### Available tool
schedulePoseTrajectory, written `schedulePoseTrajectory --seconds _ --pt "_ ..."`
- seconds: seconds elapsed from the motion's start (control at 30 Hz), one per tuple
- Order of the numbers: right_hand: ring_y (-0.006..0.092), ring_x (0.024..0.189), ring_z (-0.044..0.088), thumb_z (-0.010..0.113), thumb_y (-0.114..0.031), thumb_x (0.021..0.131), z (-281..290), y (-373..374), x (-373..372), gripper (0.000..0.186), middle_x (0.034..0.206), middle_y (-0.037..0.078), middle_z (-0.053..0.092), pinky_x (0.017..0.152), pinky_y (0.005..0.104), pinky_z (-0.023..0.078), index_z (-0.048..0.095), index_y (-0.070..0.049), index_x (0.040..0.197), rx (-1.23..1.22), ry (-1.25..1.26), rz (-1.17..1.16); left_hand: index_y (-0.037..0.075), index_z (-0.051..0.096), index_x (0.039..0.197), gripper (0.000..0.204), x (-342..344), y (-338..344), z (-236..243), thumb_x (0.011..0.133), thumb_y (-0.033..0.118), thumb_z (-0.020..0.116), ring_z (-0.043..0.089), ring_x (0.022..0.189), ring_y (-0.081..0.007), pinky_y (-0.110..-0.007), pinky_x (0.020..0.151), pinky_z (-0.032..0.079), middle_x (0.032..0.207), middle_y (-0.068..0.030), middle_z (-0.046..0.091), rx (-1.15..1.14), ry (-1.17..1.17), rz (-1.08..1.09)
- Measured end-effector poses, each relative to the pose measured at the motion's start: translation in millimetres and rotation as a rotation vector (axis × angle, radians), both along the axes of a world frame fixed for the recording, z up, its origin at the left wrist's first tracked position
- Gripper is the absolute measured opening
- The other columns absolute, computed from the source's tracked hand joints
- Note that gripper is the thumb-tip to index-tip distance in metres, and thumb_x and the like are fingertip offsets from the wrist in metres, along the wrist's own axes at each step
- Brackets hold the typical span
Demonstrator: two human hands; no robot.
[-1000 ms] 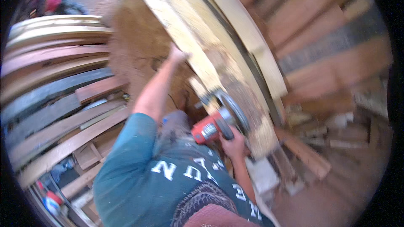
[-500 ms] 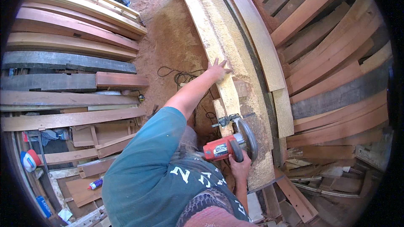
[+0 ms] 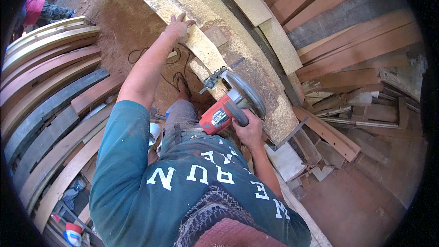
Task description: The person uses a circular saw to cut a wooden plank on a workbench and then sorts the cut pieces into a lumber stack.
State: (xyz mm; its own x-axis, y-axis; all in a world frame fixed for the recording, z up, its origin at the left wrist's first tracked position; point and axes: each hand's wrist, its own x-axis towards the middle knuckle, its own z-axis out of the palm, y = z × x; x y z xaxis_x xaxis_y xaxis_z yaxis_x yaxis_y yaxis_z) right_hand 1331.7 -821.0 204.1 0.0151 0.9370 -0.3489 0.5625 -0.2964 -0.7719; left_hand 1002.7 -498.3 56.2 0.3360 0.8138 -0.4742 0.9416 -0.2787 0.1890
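Note:
My right hand is wrapped round the dark rear handle of a red circular saw. The saw's round grey blade guard faces right, and its metal base with a guide bar sits at the near end of a long pale plank. The blade itself is hidden. Farther up that plank rests my left hand, fingers spread on the wood. Beneath lies a sawdust-covered work surface, with a short wood block beside the plank.
Stacked boards fill the left side, and more timber leans at the right. A black cable loops on the dusty floor. Wood offcuts lie at the lower right. Another person is at the far left.
My view has swung to the right, so the bench and saw appear turned and farther left. My right hand keeps its hold on the saw; my left hand stays on the plank.

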Motion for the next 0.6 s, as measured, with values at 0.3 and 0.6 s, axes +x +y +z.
schedulePoseTrajectory --seconds 0.3,0.6 --pt "0.0334 0.086 0.076 0.079 -0.009 0.083 5 2 -14 0.026 0.094 0.019 0.076 0.080 0.0400 0.058 0.074 -0.003 0.107 0.033 -0.025 -0.016 0.022 0.050 0.156 0.076 -9 1 -6 0.084 0.023 0.072 0.018 0.162 -0.0415 -0.065 0.130 0.009 0.166 -0.0275 0.035 -0.024 -0.013 0.053" --pt "0.0341 0.087 0.076 0.079 -0.011 0.083 -5 19 -31 0.025 0.095 0.018 0.076 0.078 0.0404 0.058 0.074 -0.004 0.107 0.069 -0.019 -0.012 0.041 0.044 0.159 0.083 -3 0 18 0.083 0.024 0.072 0.015 0.160 -0.0513 -0.073 0.124 0.023 0.177 -0.0130 0.019 -0.095 0.084 0.171"
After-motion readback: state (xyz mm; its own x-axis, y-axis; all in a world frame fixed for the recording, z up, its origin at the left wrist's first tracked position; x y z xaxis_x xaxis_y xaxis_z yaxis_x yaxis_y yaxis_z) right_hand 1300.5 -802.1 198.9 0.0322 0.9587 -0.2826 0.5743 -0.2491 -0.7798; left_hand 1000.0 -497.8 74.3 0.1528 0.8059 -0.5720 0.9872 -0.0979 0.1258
